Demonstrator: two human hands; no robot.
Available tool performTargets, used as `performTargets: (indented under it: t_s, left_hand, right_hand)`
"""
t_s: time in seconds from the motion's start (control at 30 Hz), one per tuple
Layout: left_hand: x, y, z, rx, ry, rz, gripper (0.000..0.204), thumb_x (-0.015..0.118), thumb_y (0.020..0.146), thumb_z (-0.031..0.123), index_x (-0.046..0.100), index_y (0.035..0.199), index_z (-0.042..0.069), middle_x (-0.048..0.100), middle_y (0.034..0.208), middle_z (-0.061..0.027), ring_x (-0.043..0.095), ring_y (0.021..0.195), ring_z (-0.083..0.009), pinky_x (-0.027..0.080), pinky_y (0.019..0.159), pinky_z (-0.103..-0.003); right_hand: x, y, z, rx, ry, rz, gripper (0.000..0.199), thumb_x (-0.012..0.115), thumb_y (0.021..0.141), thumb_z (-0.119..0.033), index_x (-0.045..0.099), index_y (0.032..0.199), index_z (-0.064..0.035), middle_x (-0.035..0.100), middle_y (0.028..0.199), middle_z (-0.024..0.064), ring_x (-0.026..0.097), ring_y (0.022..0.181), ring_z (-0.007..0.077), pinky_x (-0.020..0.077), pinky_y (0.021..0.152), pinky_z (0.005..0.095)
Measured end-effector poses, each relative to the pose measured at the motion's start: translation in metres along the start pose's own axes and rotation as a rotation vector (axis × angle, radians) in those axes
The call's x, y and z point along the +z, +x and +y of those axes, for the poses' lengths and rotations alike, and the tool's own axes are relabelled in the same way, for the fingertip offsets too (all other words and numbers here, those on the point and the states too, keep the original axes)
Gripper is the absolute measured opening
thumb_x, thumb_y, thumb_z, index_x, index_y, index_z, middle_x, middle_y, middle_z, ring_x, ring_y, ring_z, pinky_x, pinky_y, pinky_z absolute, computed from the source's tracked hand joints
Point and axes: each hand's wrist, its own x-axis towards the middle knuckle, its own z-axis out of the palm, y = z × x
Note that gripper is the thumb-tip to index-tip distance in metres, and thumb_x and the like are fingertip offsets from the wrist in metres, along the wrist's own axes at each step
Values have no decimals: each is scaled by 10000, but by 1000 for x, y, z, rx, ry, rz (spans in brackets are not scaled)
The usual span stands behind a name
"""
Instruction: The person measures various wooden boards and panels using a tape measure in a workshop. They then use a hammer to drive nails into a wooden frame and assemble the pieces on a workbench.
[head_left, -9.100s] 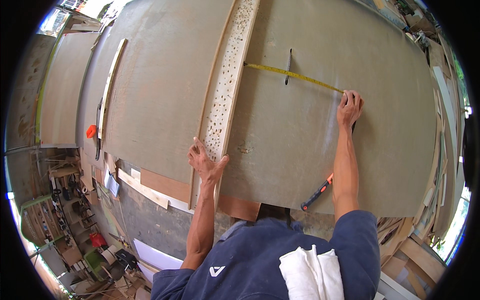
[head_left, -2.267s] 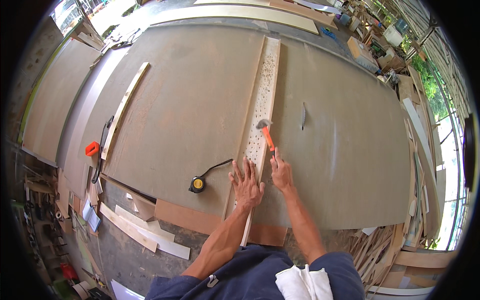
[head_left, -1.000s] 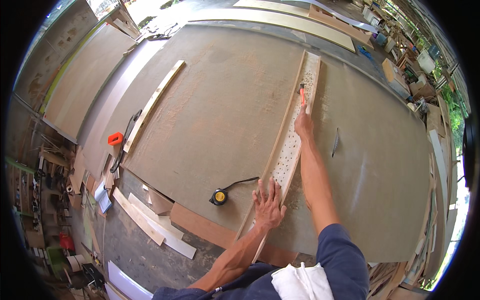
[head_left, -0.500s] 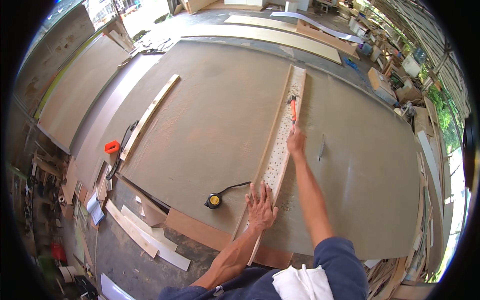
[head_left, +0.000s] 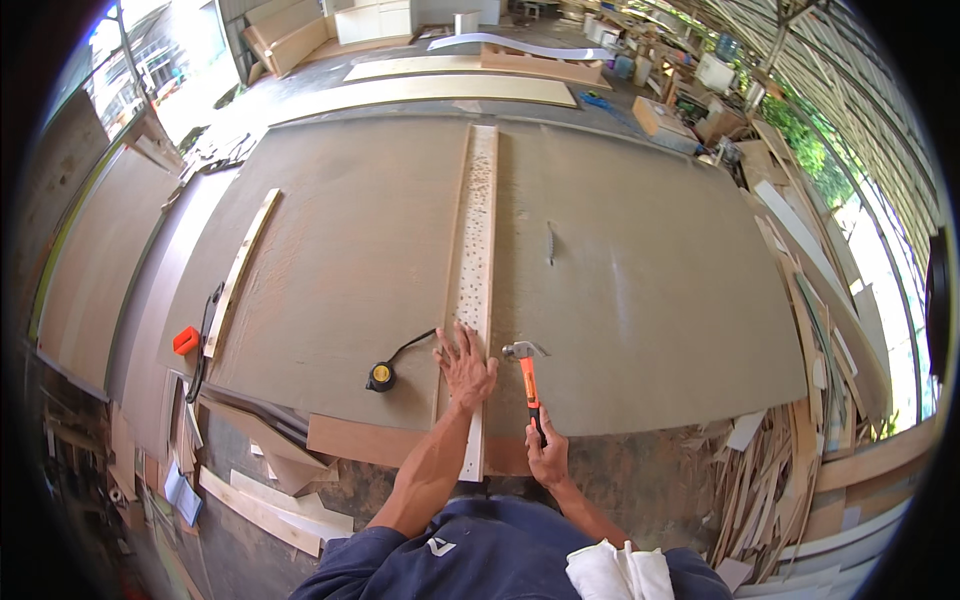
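My left hand [head_left: 466, 372] lies flat, fingers spread, on a long narrow wooden strip [head_left: 473, 250] dotted with many small dark marks. That strip runs away from me across a broad brown-grey panel [head_left: 650, 300]. To the right of it, my right hand [head_left: 547, 458] is wrapped round the black grip of a claw hammer [head_left: 529, 378]. The hammer has an orange handle, and its metal head is raised beside the strip, apart from it. A black and yellow tape measure [head_left: 380, 376] rests left of my left hand, its dark strap reaching toward the strip.
A pale wooden batten [head_left: 242, 270] lies on the panel's left, near an orange block-like object [head_left: 186, 341] and a black cable. A thin grey piece [head_left: 550, 243] lies right of the strip. Offcuts [head_left: 765, 490] are heaped at the right; long boards [head_left: 420, 95] lie beyond.
My right hand has drawn the hammer back from the strip's far part to close beside my body. My left hand stays flat on the strip. The view has shifted rightward.
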Motion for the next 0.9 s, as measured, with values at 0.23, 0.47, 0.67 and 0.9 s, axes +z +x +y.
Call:
performTargets:
  t_s: [0.23, 0.47, 0.67, 0.9]
  left_hand:
    - [-5, -18, -39, 290, 26, -109, 728, 459, 1001, 457, 303, 1570, 30, 168, 1676, -182, 27, 1552, -423, -5, 1218, -620]
    - [-18, -123, -67, 401, 134, -54, 706, 459, 1012, 410, 293, 1567, 8, 196, 1672, -163, 132, 1555, -349, -21, 1236, -568]
    - [-21, -165, -75, 344, 74, 25, 699, 519, 987, 322, 302, 1550, -30, 196, 1662, -206, 143, 1553, -358, 87, 1211, -560]
    - [-17, -167, -81, -82, -101, 106, 916, 635, 926, 539, 286, 1537, -48, 249, 1622, -271, 180, 1532, -395, 154, 1155, -580]
  right_hand:
    - [-15, -27, 16, -165, -60, 66, 485, 594, 1022, -167, 486, 1447, 39, 601, 700, 75, 558, 596, 117, 502, 603, 279]
    - [-17, -40, 7, 2, -39, -44, 466, 586, 1016, -146, 493, 1419, 67, 673, 888, 222, 672, 709, 251, 535, 681, 347]
    - [-1, -29, 27, -264, -174, -87, 484, 568, 1021, -158, 469, 1444, 56, 682, 981, 262, 677, 889, 403, 523, 824, 420]
    - [7, -16, 29, -381, -403, -224, 534, 571, 1011, -168, 435, 1503, -12, 681, 966, 242, 646, 896, 407, 497, 854, 453]
